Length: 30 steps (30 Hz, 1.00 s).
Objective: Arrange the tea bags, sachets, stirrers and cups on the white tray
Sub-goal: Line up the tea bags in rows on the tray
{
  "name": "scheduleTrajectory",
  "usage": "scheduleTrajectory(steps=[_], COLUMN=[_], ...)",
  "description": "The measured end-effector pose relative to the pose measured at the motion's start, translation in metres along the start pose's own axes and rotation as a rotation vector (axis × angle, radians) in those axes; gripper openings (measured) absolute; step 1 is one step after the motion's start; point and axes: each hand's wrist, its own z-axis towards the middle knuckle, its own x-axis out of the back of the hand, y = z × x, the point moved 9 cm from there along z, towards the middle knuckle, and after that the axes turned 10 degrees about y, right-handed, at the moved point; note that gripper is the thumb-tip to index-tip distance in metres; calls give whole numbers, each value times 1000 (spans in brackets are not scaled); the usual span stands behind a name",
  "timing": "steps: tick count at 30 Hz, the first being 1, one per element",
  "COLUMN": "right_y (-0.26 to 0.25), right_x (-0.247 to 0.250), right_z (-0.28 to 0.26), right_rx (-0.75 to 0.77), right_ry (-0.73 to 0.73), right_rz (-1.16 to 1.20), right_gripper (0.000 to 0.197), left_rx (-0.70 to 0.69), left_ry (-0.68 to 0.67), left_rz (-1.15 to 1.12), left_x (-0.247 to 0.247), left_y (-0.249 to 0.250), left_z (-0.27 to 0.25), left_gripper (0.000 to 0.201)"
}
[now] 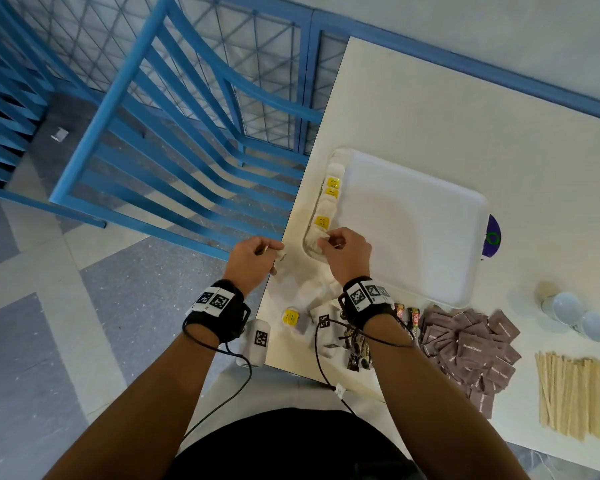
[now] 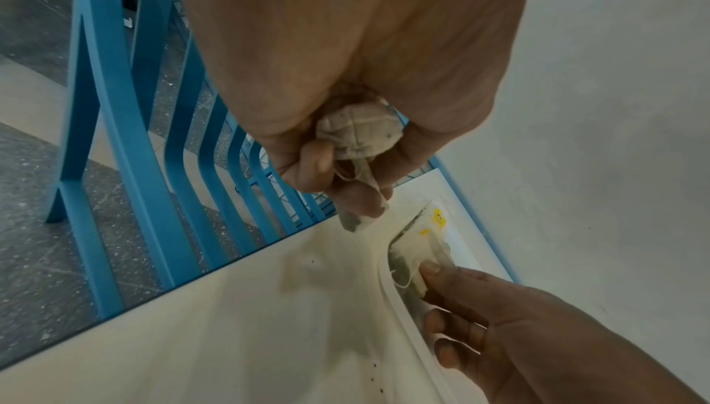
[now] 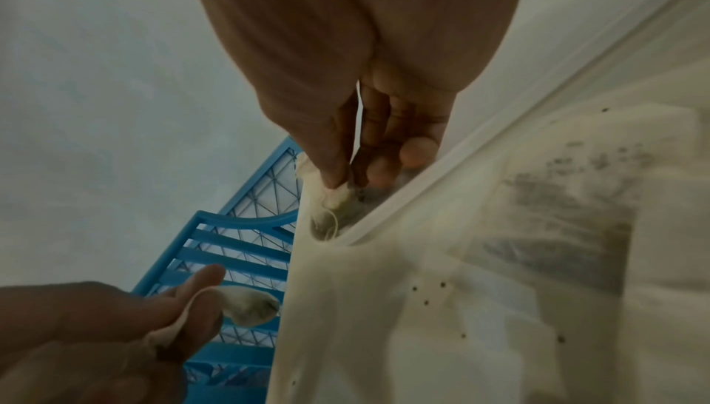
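**Tea bags going down in a row along the tray's edge**

Fingers of the right hand (image 1: pixel 343 252) are pinched narrow: thumb and forefinger nip the top corner of a tea bag (image 2: pixel 413 271) and set it into the channel just inside the rim of the white tray (image 1: pixel 413 220), at about 8 o'clock on the tray in the head view. The pinch at the corner lets the bag hang flat, so it can likely be laid overlapping the one before it. Other fingers of that hand are loosely curled beside the rim.

Curled shut round a small bunch of tea bags (image 2: pixel 359 134), the left hand (image 1: pixel 253 258) hovers just off the table's edge at 9 o'clock from the right hand. I judge it is acting as a magazine, keeping the next bags near so the right hand need only reach across.

Tea bags already placed form a line (image 1: pixel 329 199) running from 8 o'clock towards 10 o'clock along the tray's left rim, several showing yellow tags. Each bag is a pale, thin, soft paper pouch with dark leaf showing through and a fine string; it will crumple easily.

More loose bags (image 1: pixel 293 320) lie on the table at 6 o'clock from the hands. Brown sachets (image 1: pixel 471 348), wooden stirrers (image 1: pixel 572 396) and the cups (image 1: pixel 575 315), lying on their sides, wait off the tray at its 5 o'clock side; that work is not yet begun.
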Motion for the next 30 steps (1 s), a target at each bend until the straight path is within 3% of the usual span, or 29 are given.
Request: scheduleTrajectory(steps=[5, 9, 16, 26, 30], right_y=[-5, 1, 5, 7, 7], right_x=[-1, 2, -4, -5, -1], right_z=[1, -3, -12, -3, -7], right_rx=[-6, -15, 30, -14, -24], right_ry=[23, 23, -64, 27, 31], right_rz=[2, 67, 52, 52, 86], right_gripper=[15, 4, 2, 16, 33], left_rx=[8, 17, 7, 16, 14], left_ry=[0, -5, -19, -17, -21], left_rz=[-1, -14, 4, 14, 14], left_x=[0, 0, -2, -3, -5], left_y=[-4, -5, -6, -8, -8], left_z=[1, 0, 1, 4, 4], left_gripper=[14, 15, 19, 16, 16])
